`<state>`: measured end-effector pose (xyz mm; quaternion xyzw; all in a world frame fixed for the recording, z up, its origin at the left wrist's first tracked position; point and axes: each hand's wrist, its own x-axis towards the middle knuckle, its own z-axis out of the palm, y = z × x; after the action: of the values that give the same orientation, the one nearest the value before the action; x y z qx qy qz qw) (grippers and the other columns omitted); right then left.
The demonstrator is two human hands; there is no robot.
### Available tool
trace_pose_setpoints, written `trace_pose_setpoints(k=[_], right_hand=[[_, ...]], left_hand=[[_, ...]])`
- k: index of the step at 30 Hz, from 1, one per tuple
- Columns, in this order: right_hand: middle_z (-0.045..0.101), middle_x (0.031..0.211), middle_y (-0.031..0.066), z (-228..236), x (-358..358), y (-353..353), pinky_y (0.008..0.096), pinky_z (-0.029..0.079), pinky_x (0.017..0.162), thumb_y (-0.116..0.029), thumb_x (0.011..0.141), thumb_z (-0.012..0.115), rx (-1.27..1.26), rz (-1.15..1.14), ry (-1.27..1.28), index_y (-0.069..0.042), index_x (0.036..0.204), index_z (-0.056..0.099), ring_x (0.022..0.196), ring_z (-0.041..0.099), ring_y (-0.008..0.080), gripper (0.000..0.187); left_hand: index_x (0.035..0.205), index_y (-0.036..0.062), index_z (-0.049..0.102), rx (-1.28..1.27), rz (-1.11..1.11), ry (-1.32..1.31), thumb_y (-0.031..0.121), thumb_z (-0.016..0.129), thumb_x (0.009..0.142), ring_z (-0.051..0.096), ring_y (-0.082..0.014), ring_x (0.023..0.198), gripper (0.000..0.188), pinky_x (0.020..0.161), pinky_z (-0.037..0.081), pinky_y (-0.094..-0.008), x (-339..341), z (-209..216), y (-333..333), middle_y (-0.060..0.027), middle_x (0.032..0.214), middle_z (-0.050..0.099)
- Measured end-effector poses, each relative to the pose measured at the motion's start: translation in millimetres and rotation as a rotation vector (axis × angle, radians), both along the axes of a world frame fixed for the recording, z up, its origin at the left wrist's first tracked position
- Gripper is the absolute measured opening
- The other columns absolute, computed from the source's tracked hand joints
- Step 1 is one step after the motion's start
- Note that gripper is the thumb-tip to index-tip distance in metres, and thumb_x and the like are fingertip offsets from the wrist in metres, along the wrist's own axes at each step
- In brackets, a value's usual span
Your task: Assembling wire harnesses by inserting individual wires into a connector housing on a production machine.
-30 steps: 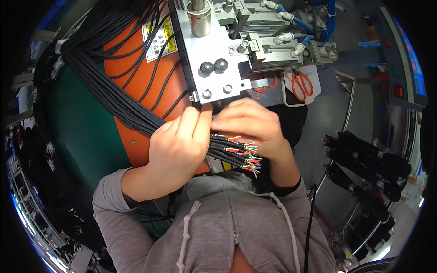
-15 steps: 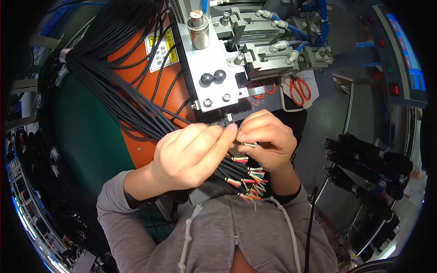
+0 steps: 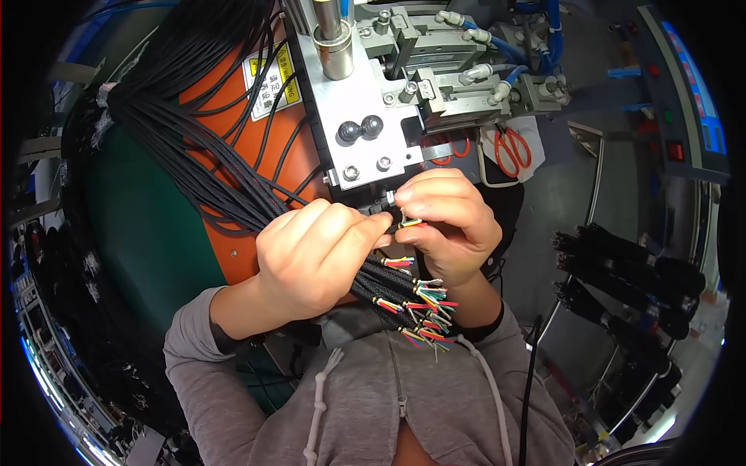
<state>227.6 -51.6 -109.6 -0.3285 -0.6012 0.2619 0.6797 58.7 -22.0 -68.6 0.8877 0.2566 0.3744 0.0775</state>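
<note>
My left hand (image 3: 307, 256) is closed around the end of a black cable, mostly hidden by the fingers. Short coloured wires (image 3: 410, 224) stick out of that cable end between my two hands. My right hand (image 3: 454, 221) has its fingers bent and pinched at these wires, close to the small metal tip (image 3: 391, 197) at the front of the machine (image 3: 361, 155). Exactly which wire the fingertips grip is hard to make out. Below my hands lies a bundle of black braided cables (image 3: 388, 291), their stripped ends showing red, yellow, green and white wires.
Long black cables (image 3: 179, 147) run across an orange panel (image 3: 233, 252) at left. Pneumatic cylinders with blue hoses (image 3: 513, 54) stand behind the machine. Red-handled scissors (image 3: 511, 151) lie to its right. More black cable bundles (image 3: 622, 272) hang on a rack at far right.
A metal rod has risen from the cylinder on the machine. Both hands have shifted slightly, with my right fingertips now higher, beside the metal tip. The coloured wires have moved a little up and left.
</note>
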Motion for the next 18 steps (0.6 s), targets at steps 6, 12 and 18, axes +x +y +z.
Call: trace_pose_setpoints(k=[6, 12, 18], right_hand=[[0.063, 0.082, 0.0116, 5, 11, -2, 0.0313, 0.047, 0.066, -0.011, 0.07, 0.079, -0.058, 0.011, -0.221, 0.001, 0.083, 0.064, 0.075, 0.059, 0.0225, 0.024], [0.062, 0.077, 0.0084, 16, 2, -9, 0.0299, 0.046, 0.065, -0.005, 0.069, 0.077, -0.356, 0.044, 0.013, -0.002, 0.079, 0.065, 0.072, 0.059, 0.0216, 0.016], [0.062, 0.077, 0.0073, 28, 14, -11, 0.0268, 0.044, 0.063, -0.006, 0.074, 0.075, -0.392, -0.107, -0.408, -0.001, 0.078, 0.062, 0.07, 0.058, 0.0147, 0.014]], left_hand=[[0.084, 0.0033, 0.066, 0.008, -0.007, -0.045, 0.016, 0.072, 0.072, 0.051, -0.0122, 0.053, 0.018, 0.043, 0.038, -0.0242, 0, -3, 1, 0.0001, 0.066, 0.053], [0.086, 0.002, 0.066, 0.007, 0.014, 0.035, 0.016, 0.071, 0.072, 0.049, -0.0124, 0.053, 0.021, 0.043, 0.035, -0.025, -2, -6, -4, -0.0005, 0.067, 0.052], [0.092, 0.001, 0.066, -0.023, 0.011, 0.154, 0.015, 0.065, 0.069, 0.05, -0.0124, 0.057, 0.027, 0.045, 0.035, -0.0257, -3, 0, -6, -0.0016, 0.072, 0.052]])
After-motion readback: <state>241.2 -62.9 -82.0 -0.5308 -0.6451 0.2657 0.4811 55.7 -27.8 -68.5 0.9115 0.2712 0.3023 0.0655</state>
